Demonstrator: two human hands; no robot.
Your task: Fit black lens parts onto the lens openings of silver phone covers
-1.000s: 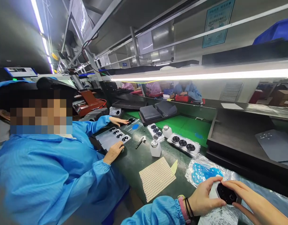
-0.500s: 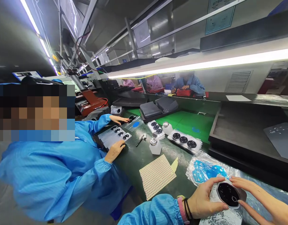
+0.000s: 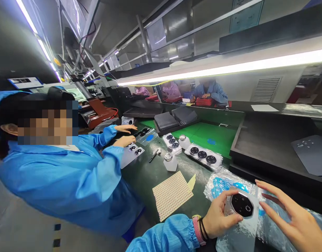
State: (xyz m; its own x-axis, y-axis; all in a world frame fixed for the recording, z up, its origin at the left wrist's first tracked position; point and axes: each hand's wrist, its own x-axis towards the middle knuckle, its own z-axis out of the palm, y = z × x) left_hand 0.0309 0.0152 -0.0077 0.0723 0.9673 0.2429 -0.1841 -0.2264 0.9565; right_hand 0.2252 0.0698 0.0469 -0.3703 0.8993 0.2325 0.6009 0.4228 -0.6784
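One pale panel (image 3: 242,206) with a black octagonal face lies between thumb and fingers of the left grip (image 3: 220,213), which clasps its left side; right grip (image 3: 294,213) wide, just beside the right edge. On the surface (image 3: 140,180) beyond: one dotted sheet (image 3: 173,196), two white bottles (image 3: 170,164), two clear-wrapped packs (image 3: 198,159), three black discs (image 3: 202,154) each.

Factory workshop, workbench (image 3: 143,179), smocked worker (image 3: 63,182)
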